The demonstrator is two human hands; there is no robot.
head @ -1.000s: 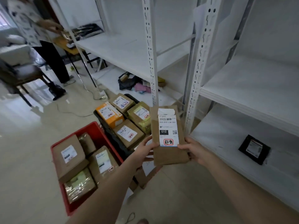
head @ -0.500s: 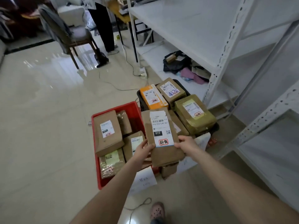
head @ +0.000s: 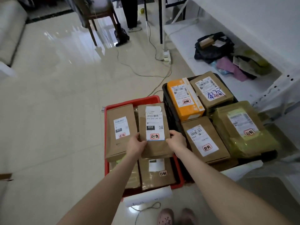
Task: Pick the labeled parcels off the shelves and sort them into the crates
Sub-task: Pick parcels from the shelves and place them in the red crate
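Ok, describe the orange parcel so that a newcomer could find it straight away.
Two crates sit side by side on the floor: a red crate and, beside it next to the white shelving, a black crate. The orange parcel lies in the black crate's far corner nearest the red one. It is the only bright orange box there; its neighbours are brown or olive-green.

Brown kraft parcels [head: 153,130] with white labels are seen in a red crate [head: 108,163]; an orange box [head: 185,99] and olive-green mailer [head: 243,130] in the black crate [head: 168,108], on glossy cream floor tiles [head: 56,95].
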